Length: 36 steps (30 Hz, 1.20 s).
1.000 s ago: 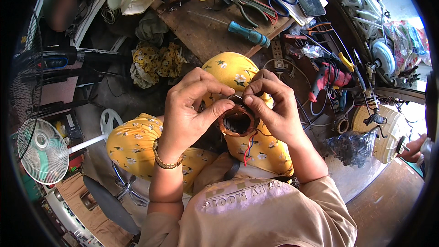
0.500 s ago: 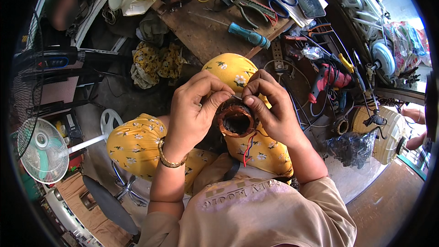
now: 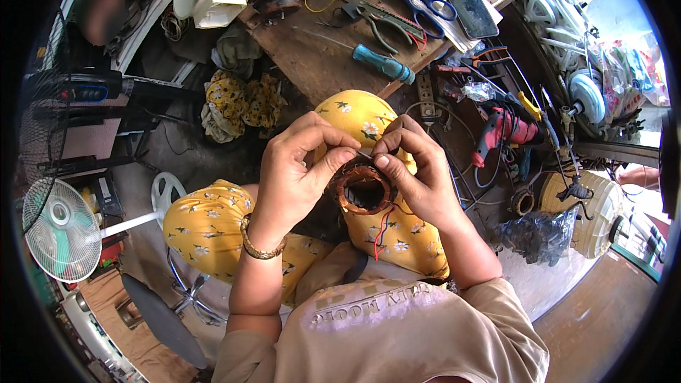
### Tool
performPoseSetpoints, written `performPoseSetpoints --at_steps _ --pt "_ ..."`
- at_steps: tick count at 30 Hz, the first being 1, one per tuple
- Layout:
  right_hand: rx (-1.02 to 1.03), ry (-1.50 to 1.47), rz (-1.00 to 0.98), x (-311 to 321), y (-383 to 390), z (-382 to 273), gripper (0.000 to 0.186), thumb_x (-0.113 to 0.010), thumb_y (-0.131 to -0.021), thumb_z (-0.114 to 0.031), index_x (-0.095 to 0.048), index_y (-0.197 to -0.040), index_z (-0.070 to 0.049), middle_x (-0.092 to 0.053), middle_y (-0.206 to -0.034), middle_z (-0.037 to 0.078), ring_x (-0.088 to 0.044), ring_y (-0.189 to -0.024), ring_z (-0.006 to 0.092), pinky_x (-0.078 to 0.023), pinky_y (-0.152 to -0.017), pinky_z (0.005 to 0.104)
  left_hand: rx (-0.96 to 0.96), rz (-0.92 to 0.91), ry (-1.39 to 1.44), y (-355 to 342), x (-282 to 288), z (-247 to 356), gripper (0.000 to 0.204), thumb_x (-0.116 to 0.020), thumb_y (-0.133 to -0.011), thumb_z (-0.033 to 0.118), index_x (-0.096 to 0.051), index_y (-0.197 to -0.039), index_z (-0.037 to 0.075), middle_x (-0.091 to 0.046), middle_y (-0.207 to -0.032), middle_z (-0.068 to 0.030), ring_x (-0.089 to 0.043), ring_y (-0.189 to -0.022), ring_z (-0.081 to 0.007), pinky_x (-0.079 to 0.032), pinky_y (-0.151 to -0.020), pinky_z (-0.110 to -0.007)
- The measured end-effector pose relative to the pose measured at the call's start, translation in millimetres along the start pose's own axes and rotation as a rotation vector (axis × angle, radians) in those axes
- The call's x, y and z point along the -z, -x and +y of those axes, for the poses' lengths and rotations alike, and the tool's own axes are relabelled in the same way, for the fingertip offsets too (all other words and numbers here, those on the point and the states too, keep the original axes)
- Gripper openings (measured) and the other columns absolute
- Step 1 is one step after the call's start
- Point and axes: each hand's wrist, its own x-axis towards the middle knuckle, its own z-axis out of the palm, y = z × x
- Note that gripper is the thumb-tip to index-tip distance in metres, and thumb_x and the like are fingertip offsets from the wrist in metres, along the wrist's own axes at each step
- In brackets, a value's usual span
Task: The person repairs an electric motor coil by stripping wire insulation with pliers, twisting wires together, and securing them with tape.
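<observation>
A ring-shaped motor stator [image 3: 343,195] with copper windings rests against my yellow-flowered trouser leg, its round opening facing up. Red and blue lead wires [image 3: 383,230] hang from its near side. Just above its far rim, a thin dark wire [image 3: 364,154] runs between my fingertips. My left hand [image 3: 294,170] pinches one end of it between thumb and forefinger. The other end sits in the pinch of my right hand [image 3: 420,174], whose wrist lies to the right of the stator. Whether the wire joins the windings is too small to tell.
Ahead, a wooden table [image 3: 319,64] holds a blue-handled screwdriver [image 3: 383,64], pliers [image 3: 383,32], scissors [image 3: 418,3] and a phone [image 3: 468,3]. A red power drill [image 3: 505,135] and cables lie at right. At left stands a white fan [image 3: 62,220].
Both hands keep their pinch above the stator, with the thin wire showing more clearly between them. The whole view has shifted slightly.
</observation>
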Motion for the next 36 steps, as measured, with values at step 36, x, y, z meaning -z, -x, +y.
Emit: performPoseSetpoints --at_steps 36 --pt "0.073 -0.058 -0.019 13.4 -4.8 9.1 0.015 -0.072 -0.090 -0.016 -0.075 -0.098 -0.004 -0.062 -0.095 0.007 -0.058 -0.098 0.0213 -0.044 -0.091 0.0355 -0.026 0.055 0.095 4.1 -9.8 -10.6 0.007 -0.077 -0.088 0.009 -0.078 -0.094 0.008 -0.053 -0.077 0.0054 -0.041 -0.064 -0.0020 -0.031 -0.055 -0.019"
